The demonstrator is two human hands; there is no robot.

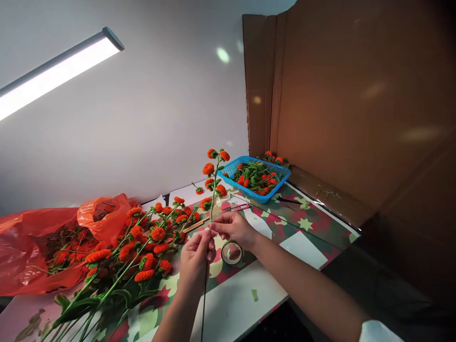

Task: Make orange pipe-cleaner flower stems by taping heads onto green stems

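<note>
An artificial flower stem with several fuzzy orange blooms (208,169) and small green leaves stands upright in front of me. My left hand (197,251) is closed around its lower part, where a thin dark wire (204,304) runs down below the fist. My right hand (233,230) pinches the stem just above, with the fingertips of both hands almost touching. A small pale bit shows between the fingers, too small to make out. Close under my right hand lies a roll of tape (223,255) on the patterned table cover.
At left, finished-looking orange flower stems (137,232) are heaped beside a red plastic bag (28,228). A blue basket (265,196) of orange and green pieces stands at the back. Pink-handled snips (239,207), brown sticks (195,225) and white paper (304,249) lie about. Cardboard (342,104) walls the right.
</note>
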